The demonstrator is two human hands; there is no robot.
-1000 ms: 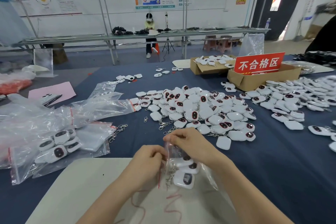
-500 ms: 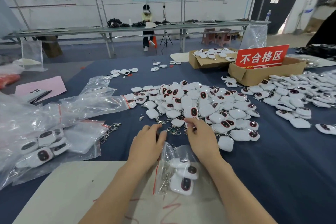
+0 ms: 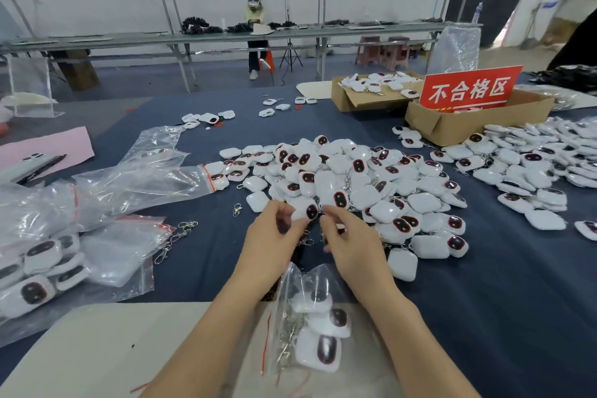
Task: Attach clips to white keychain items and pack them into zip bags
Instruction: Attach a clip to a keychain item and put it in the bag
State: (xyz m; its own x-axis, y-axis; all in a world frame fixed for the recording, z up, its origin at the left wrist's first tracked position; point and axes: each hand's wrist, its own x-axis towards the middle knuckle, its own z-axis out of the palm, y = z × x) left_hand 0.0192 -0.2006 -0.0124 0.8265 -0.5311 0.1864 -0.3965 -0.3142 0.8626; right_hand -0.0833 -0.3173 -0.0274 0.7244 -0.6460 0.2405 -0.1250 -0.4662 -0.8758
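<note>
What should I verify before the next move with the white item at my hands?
1. The left hand holds the white keychain item: ok.
2. The right hand has a clip ready: cannot tell, the fingers hide it.
3. A spare clip lies loose on the blue cloth: ok.
4. The zip bag lies close, between the forearms: ok.
5. The bag's mouth is open: cannot tell.

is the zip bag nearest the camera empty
No, several white keychain items with dark faces show through the clear plastic of the zip bag.
</note>
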